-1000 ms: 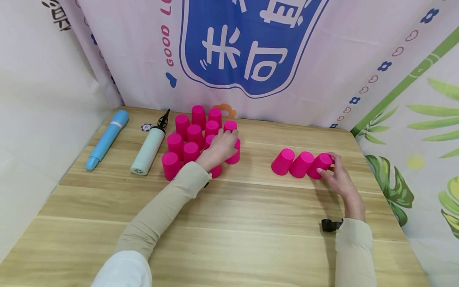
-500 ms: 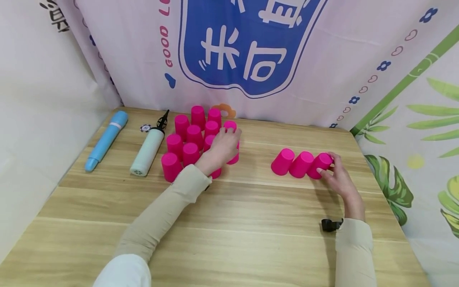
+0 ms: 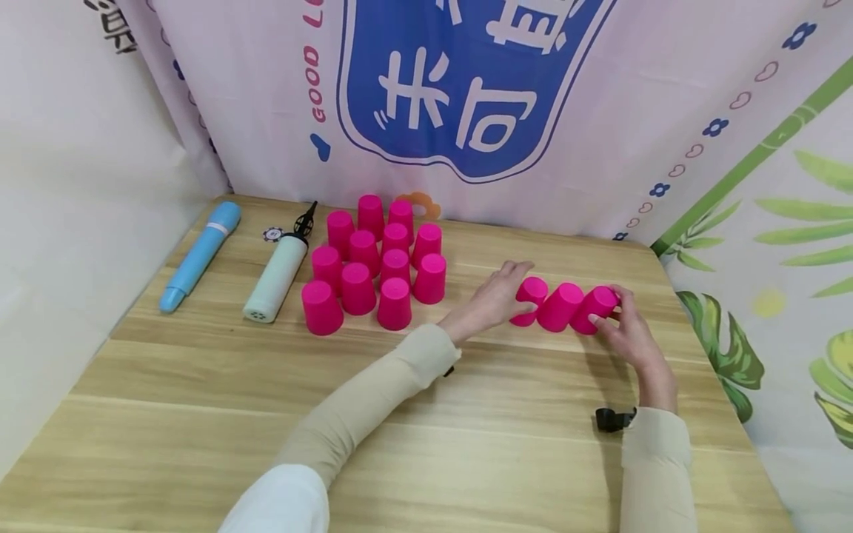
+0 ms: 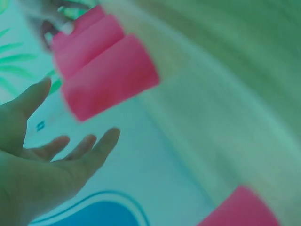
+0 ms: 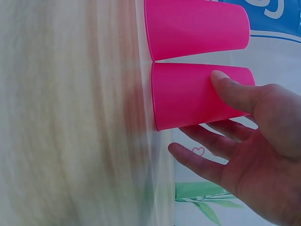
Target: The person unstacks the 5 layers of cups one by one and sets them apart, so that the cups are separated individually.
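Three pink cups stand upside down in a touching row at the right of the table: a left one [image 3: 535, 289], a middle one [image 3: 561, 307] and a right one [image 3: 595, 311]. My right hand [image 3: 631, 334] holds the right cup, thumb [image 5: 230, 92] on its near side and fingers behind it. Just left of the row is my left hand [image 3: 489, 302]. In the left wrist view its thumb and fingers [image 4: 101, 146] are spread, with a gap between them and the left cup [image 4: 115, 77].
Several more inverted pink cups [image 3: 358, 289] stand grouped left of centre. Beyond them lie a pale green hand pump [image 3: 275, 280] with a black nozzle and a blue tube-shaped item [image 3: 202, 255]. A printed curtain [image 3: 586, 148] hangs along the table's back edge.
My left hand has left the cup group and moved right to the row of three, uncovering the group's front cups. My right hand stays on the right cup.
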Tool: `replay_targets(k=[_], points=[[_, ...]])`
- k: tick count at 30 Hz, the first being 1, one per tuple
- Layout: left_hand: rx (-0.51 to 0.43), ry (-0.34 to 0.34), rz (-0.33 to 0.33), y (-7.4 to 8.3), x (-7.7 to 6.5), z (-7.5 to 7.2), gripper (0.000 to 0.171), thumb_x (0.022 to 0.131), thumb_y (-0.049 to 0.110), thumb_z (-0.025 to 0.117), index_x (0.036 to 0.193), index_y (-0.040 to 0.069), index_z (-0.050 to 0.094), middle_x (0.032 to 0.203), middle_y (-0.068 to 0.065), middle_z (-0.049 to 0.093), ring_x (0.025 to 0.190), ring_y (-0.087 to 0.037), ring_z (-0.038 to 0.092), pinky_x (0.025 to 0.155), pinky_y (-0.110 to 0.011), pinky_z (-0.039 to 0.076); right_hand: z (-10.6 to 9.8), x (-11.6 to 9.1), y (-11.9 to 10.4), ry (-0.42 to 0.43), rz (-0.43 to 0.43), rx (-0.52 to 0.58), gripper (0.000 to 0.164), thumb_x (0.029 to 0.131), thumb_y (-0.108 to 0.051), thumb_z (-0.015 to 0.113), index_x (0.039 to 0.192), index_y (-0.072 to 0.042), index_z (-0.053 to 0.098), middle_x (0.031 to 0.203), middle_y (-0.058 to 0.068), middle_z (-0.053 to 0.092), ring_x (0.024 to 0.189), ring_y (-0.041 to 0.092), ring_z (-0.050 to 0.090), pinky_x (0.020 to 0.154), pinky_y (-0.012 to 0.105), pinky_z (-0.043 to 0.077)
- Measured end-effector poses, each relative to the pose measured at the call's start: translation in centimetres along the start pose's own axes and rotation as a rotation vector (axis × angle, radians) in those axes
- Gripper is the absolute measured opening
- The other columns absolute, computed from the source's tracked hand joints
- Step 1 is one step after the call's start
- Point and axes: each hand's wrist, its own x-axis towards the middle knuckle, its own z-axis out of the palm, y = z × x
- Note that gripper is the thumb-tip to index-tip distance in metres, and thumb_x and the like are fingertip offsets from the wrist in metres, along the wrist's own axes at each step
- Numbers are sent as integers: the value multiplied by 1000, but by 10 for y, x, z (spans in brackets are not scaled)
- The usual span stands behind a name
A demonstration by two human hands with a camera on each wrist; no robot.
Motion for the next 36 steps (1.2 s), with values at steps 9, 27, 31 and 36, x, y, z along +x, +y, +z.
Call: replay_targets(k=[9,27,31,36], points=[[66,69,-53,-5,11,27,66,91,29,68,145,10,37,127,-9,52,103,-21,56,81,-35,52,-1,1,1,3,-4,-3,66,97,-9,56,147,0,15,135,34,36,121,55,41,101,64,33],[137,178,-17,-12,-39,0,59,90,37,65,138,10,44,123,-7,54,100,-20,59,79,-37,53,2,-1,-1,5,-4,-4,66,97,-8,55,147,0,13,135,35,35,120,56,40,100,65,33],[165,213,-52,-26,-63,-18,58,89,35,67,135,8,44,123,-9,55,102,-23,59,82,-40,53,2,0,-2,-2,-8,-7,66,98,-10,54,148,1,12,136,35,34,120,57,40,100,66,33],[221,240,-100,-39,-85,-33,57,87,29,71,132,4,46,115,-13,55,94,-28,59,78,-41,54,1,-1,-2,-6,-6,-12,66,98,-9,54,147,1,12,136,36,34,120,57,40,99,66,33]])
